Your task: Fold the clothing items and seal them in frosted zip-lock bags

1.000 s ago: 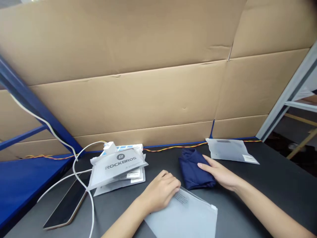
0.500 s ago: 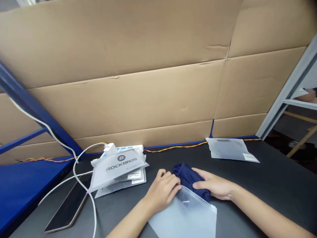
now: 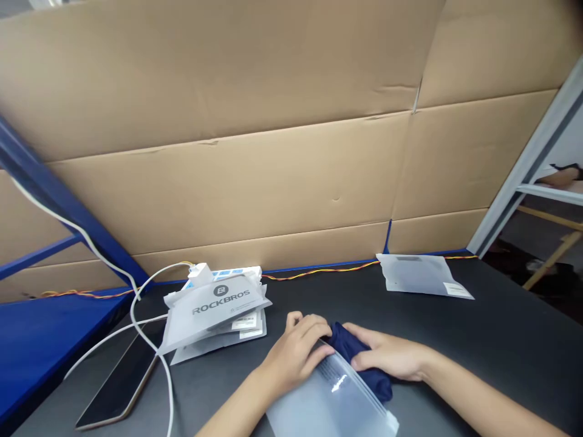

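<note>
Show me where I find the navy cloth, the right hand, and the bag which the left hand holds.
Navy cloth [image 3: 346, 345], head view: its upper part.
Right hand [image 3: 392, 355], head view: its back.
Held bag [image 3: 328, 400], head view: its translucent panel.

Left hand [image 3: 303, 351] curled palm-down, right hand [image 3: 387, 356] gripping, thumb bent, close together

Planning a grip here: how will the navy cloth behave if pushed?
The navy cloth is probably floppy: it bunches in the right hand. Its uneven shape makes rolling unlikely. It may catch on the frosted bag, whose edge it meets.
</note>
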`<state>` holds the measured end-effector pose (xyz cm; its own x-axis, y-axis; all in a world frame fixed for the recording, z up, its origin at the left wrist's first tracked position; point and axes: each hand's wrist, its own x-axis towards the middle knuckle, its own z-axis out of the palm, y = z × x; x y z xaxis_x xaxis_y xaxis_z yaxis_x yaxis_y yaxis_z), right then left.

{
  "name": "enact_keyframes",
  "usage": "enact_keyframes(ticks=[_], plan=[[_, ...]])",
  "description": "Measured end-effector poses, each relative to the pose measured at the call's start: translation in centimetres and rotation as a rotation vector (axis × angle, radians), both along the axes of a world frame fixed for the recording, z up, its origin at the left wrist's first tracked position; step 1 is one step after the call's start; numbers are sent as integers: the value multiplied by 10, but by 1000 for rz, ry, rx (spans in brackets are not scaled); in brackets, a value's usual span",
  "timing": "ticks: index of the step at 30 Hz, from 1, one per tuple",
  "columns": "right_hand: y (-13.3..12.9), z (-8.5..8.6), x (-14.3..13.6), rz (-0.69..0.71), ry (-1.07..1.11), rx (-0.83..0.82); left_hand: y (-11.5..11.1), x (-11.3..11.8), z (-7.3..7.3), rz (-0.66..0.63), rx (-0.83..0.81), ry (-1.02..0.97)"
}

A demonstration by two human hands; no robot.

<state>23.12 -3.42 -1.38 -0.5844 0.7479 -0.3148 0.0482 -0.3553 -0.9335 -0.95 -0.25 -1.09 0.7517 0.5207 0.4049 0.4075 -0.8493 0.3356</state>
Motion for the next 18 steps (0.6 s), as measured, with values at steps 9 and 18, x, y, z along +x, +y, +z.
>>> enact_keyframes(ticks=[9, 18], plan=[[-5, -1, -14, 30, 20, 100, 3, -4, 2, 43, 24, 80], [12, 2, 5, -219, -68, 220, 16, -19, 19, 111, -232, 186]])
